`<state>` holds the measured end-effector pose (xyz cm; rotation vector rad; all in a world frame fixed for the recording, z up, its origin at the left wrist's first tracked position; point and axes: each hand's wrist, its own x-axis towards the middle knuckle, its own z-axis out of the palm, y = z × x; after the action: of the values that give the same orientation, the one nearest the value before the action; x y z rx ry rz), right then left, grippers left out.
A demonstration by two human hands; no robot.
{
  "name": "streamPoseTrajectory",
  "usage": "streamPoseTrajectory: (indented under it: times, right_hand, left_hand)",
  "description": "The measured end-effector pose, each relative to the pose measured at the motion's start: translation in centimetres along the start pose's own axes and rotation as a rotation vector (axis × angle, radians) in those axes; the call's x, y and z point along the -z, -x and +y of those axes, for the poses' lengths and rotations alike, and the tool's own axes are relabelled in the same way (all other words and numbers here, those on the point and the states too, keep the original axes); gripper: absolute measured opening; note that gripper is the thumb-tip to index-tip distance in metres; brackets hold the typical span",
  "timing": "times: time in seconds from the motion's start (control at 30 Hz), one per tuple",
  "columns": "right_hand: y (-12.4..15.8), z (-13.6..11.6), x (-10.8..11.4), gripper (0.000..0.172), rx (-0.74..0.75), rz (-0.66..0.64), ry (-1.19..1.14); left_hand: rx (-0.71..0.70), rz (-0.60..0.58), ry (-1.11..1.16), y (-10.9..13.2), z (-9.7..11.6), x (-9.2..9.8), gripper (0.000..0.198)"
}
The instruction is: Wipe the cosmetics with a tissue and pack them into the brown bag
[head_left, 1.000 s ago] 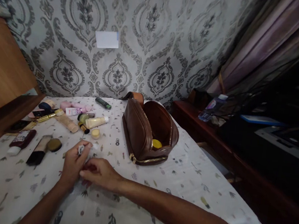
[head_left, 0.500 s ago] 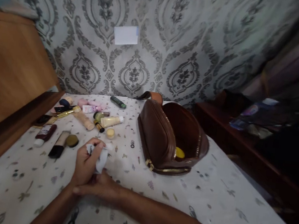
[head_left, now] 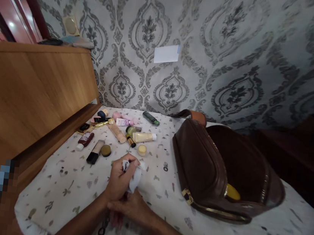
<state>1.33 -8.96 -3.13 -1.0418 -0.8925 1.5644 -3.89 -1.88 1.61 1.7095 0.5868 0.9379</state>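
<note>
My left hand [head_left: 119, 179] is closed around a crumpled white tissue [head_left: 135, 176], with a small dark item pinched at its fingertips. Just below it, my right hand [head_left: 131, 207] has its fingers curled against the left wrist and the lower end of the tissue. Both hands hover over the leaf-patterned white cloth [head_left: 65, 186]. To the right lies an open brown leather pouch [head_left: 214, 166] with a yellow item [head_left: 233, 192] inside. Several cosmetic tubes and jars [head_left: 118, 130] are scattered beyond my hands.
A wooden headboard or cabinet side [head_left: 28, 94] rises along the left. Patterned wallpaper [head_left: 224, 57] with a white note [head_left: 166, 53] is behind. Dark furniture [head_left: 309, 159] stands at the right.
The view has swung left and closer, shifting the pouch to the right. My left hand lifted the tissue slightly, and my right hand slid under and behind the left.
</note>
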Motion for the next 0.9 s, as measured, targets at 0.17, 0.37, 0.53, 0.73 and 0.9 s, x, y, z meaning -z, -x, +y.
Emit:
streamPoseTrajectory:
  times: [0.17, 0.37, 0.53, 0.73, 0.9]
  right_hand:
    - [0.3, 0.3, -0.3, 0.055, -0.083, 0.024, 0.049]
    - [0.3, 1.0, -0.4, 0.062, -0.016, 0.016, 0.063]
    - [0.2, 1.3, -0.4, 0.061, 0.036, -0.019, 0.067]
    - [0.1, 1.3, -0.5, 0.058, 0.101, 0.008, 0.094]
    - [0.2, 1.2, -0.6, 0.057, 0.103, 0.015, 0.104]
  left_hand:
    - [-0.119, -0.001, -0.113, -0.5, -0.2, 0.7, 0.031]
    - [-0.084, -0.012, -0.19, -1.4, -2.3, 1.0, 0.031]
    - [-0.152, -0.043, -0.489, -1.8, -3.5, 1.1, 0.026]
    - [-0.124, -0.292, -1.0, -1.9, -4.2, 0.8, 0.021]
    - [-0.093, -0.415, -1.149, -1.8, -4.3, 0.4, 0.029]
